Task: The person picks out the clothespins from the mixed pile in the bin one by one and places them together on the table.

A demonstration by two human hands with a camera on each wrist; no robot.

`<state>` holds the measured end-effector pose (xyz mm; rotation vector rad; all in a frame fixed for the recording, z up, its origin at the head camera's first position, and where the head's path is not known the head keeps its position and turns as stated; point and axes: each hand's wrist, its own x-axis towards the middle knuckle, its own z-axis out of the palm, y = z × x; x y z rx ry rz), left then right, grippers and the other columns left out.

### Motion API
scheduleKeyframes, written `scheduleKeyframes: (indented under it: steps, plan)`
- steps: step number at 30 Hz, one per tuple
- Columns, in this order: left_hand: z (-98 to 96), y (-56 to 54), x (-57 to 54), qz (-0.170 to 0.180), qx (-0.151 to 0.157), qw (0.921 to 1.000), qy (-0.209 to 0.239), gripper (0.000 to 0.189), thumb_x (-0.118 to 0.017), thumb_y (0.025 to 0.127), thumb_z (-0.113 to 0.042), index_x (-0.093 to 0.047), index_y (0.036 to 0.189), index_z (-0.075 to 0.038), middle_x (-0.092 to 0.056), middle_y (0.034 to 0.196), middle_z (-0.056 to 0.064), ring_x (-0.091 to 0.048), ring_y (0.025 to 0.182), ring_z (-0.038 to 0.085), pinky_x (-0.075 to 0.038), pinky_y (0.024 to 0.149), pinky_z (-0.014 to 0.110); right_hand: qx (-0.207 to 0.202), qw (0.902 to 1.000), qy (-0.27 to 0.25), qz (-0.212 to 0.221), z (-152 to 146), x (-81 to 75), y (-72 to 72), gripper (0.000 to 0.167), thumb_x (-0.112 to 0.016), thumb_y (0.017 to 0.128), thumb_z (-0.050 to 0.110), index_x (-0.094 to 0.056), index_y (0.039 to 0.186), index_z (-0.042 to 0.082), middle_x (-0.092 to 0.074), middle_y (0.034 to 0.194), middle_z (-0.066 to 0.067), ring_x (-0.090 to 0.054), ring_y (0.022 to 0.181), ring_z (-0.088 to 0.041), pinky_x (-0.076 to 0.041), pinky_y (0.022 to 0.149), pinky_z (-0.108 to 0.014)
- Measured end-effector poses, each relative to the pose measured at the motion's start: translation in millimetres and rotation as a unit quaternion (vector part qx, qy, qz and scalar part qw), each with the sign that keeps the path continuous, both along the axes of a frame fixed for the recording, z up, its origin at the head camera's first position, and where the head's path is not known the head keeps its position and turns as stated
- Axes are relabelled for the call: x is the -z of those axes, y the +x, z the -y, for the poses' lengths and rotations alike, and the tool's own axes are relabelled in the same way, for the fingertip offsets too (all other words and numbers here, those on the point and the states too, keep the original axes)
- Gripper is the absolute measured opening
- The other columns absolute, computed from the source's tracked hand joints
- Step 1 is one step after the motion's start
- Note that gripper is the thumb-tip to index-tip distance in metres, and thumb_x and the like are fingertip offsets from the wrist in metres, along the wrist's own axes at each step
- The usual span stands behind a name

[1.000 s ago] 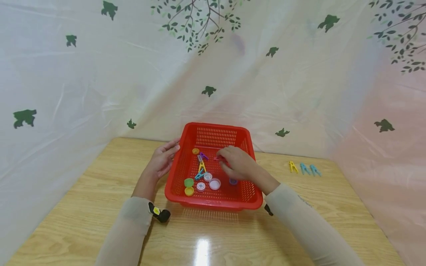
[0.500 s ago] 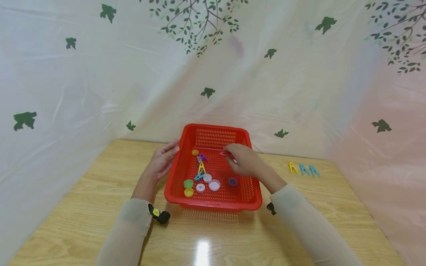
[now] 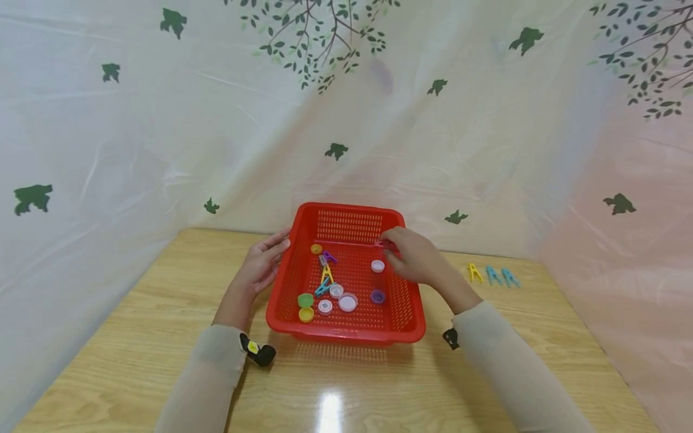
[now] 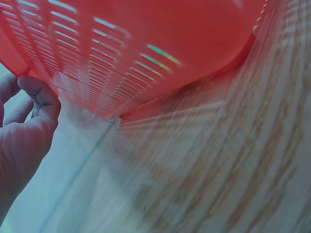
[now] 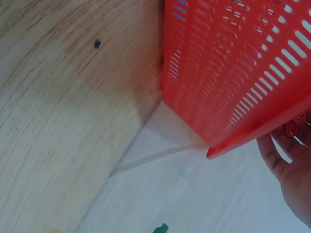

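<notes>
A red plastic basket (image 3: 346, 334) with slotted walls stands on the table. My left hand (image 3: 262, 264) holds its left rim; in the left wrist view the thumb and fingers (image 4: 41, 94) meet at the rim. Over the right part of the basket, my right hand (image 3: 414, 255) pinches a red clothespin (image 5: 291, 128), mostly hidden by the fingers. Inside lie a purple clothespin (image 3: 329, 257), a yellow clothespin (image 3: 327, 275), a blue clothespin (image 3: 323, 287) and a grey clip (image 3: 323, 260). Several round caps share the floor, including a white cap (image 3: 377, 266) and a purple cap (image 3: 378, 296).
On the wooden table (image 3: 514, 337) right of the basket, a yellow clothespin (image 3: 474, 272) and two blue clothespins (image 3: 493, 275) stand in a row. A pale curtain (image 3: 260, 150) with leaf and bird prints hangs behind the table.
My right hand has moved right across the basket with the red clothespin, uncovering the white cap and the purple cap. The left hand stays on the rim.
</notes>
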<state>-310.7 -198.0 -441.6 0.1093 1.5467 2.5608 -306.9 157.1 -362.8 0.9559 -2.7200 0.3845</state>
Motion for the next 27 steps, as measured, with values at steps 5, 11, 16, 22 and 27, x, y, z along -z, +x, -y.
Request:
scheduleKeyframes:
  steps: [5,11,16,22,27]
  plan:
    - [0.0,0.6,0.3,0.007,-0.002,1.0,0.005,0.054,-0.064,0.102,-0.016,-0.048,0.153,-0.01,-0.062,0.136,0.008,-0.069,0.106,0.018,-0.059,0.091,0.036,0.008,0.9999,-0.011,-0.007,-9.9,1.0,-1.3,0.025,-0.069,0.095,0.014,-0.066,0.118,0.006,-0.068,0.109,-0.008,-0.062,0.098,-0.024,-0.058,0.089,-0.043]
    - [-0.4,1.7,-1.1,0.011,-0.004,0.9999,0.012,0.053,-0.064,0.102,-0.015,-0.049,0.152,-0.011,-0.062,0.136,0.008,-0.07,0.105,0.018,-0.059,0.091,0.036,0.014,0.9991,-0.028,-0.03,-25.0,3.8,-3.0,0.025,-0.069,0.094,0.014,-0.069,0.117,0.004,-0.064,0.107,-0.008,-0.058,0.098,-0.024,-0.059,0.086,-0.044]
    - [-0.2,2.2,-2.2,0.012,-0.005,0.9999,0.011,0.053,-0.064,0.101,-0.016,-0.049,0.152,-0.011,-0.061,0.137,0.008,-0.069,0.107,0.018,-0.058,0.092,0.036,0.019,0.9976,-0.044,-0.049,-38.8,6.6,-4.1,0.022,-0.069,0.094,0.014,-0.071,0.113,0.004,-0.063,0.104,-0.009,-0.056,0.099,-0.026,-0.058,0.084,-0.044]
    - [-0.3,1.0,-1.4,0.015,-0.006,0.9998,0.015,0.052,-0.064,0.102,-0.015,-0.05,0.152,-0.011,-0.061,0.137,0.008,-0.069,0.107,0.019,-0.058,0.092,0.036,0.028,0.9953,-0.055,-0.075,-53.0,7.2,-3.9,0.018,-0.074,0.09,0.014,-0.075,0.105,0.004,-0.066,0.097,-0.009,-0.053,0.091,-0.028,-0.05,0.078,-0.042]
    - [-0.5,0.8,-1.3,0.015,-0.003,0.9996,0.024,0.054,-0.063,0.102,-0.013,-0.047,0.153,-0.009,-0.064,0.131,0.006,-0.07,0.103,0.017,-0.06,0.09,0.035,0.029,0.9927,-0.062,-0.099,-65.6,9.8,-5.8,0.018,-0.078,0.087,0.011,-0.075,0.102,0.001,-0.068,0.094,-0.012,-0.055,0.09,-0.03,-0.046,0.08,-0.046]
